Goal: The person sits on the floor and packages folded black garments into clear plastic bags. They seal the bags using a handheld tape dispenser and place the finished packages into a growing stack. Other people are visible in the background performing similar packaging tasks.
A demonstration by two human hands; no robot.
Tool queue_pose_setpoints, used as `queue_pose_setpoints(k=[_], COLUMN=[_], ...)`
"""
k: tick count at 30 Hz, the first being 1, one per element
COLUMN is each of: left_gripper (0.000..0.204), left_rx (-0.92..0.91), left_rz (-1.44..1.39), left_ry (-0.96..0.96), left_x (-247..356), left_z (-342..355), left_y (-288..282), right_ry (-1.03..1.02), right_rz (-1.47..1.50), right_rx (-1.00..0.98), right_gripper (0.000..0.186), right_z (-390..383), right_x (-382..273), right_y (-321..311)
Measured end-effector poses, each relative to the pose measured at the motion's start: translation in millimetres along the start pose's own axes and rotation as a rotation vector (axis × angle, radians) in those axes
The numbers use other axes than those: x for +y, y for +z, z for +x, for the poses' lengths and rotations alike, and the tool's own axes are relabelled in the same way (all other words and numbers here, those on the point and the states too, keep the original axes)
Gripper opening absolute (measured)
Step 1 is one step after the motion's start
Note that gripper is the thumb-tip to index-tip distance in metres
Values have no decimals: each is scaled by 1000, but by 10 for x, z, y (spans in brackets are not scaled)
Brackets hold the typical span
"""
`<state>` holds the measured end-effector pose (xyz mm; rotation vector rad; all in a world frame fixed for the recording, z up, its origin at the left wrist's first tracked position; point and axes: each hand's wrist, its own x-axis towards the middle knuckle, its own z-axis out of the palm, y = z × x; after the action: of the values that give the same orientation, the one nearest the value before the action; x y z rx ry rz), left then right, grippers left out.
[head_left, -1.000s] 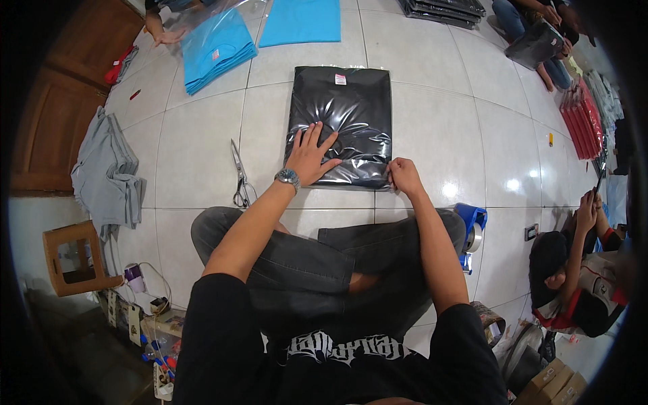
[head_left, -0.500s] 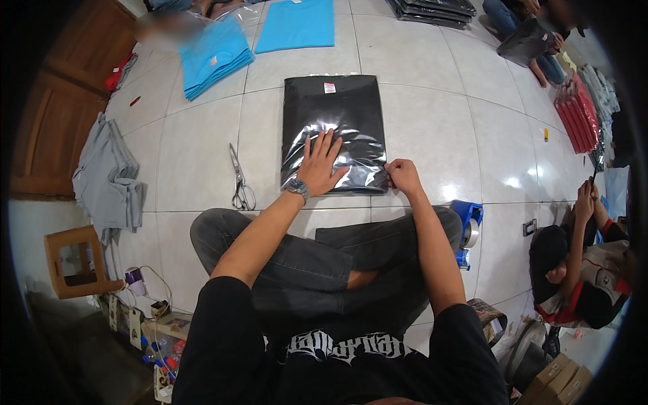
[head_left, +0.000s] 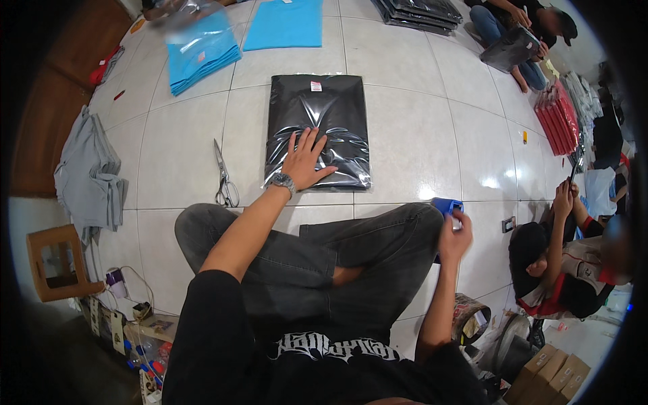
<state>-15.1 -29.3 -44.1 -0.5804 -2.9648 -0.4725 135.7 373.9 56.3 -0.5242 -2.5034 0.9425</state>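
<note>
A folded black garment in a clear plastic bag lies flat on the tiled floor in front of me, with a small white and red label near its far edge. My left hand rests on its nearer half, palm down and fingers spread. My right hand is by my right knee, at a blue tape dispenser that it partly covers. Its fingers are curled; what they pinch, if anything, is too small to make out. Metal scissors lie left of the bag, blades pointing away.
Blue folded shirts and another blue shirt lie beyond. Black bagged garments are stacked at the far right, red ones nearer. Grey clothes lie left. Other people sit right and far; one holds a black package.
My right hand has left the bag's near right corner and moved right and nearer to me, to the tape dispenser. My left hand stays on the bag. The whole view has shifted slightly.
</note>
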Motion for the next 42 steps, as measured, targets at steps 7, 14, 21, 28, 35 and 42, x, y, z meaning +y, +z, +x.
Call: queue_pose_setpoints(k=[7, 14, 21, 28, 35, 42], left_gripper=[95, 90, 90, 90, 87, 84], left_rx=[23, -1, 21, 28, 19, -18], left_rz=[13, 9, 21, -8, -70, -46], left_ry=[26, 27, 44, 41, 45, 93], left_x=[15, 4, -74, -89, -122, -271], left_z=[76, 4, -60, -78, -27, -21], left_y=[34, 21, 59, 66, 34, -60], right_ry=[653, 794, 527, 845, 742, 182], right_rz=[193, 413, 983, 789, 293, 332], right_rx=[-147, -247, -210, -197, -182, -436], right_gripper=[30, 16, 15, 15, 16, 17], right_z=[-750, -511, -1095, -1268, -1298, -614], right_x=[1251, 1269, 1364, 1484, 1782, -66], right_y=[-622, -558, -670, -629, -560, -728])
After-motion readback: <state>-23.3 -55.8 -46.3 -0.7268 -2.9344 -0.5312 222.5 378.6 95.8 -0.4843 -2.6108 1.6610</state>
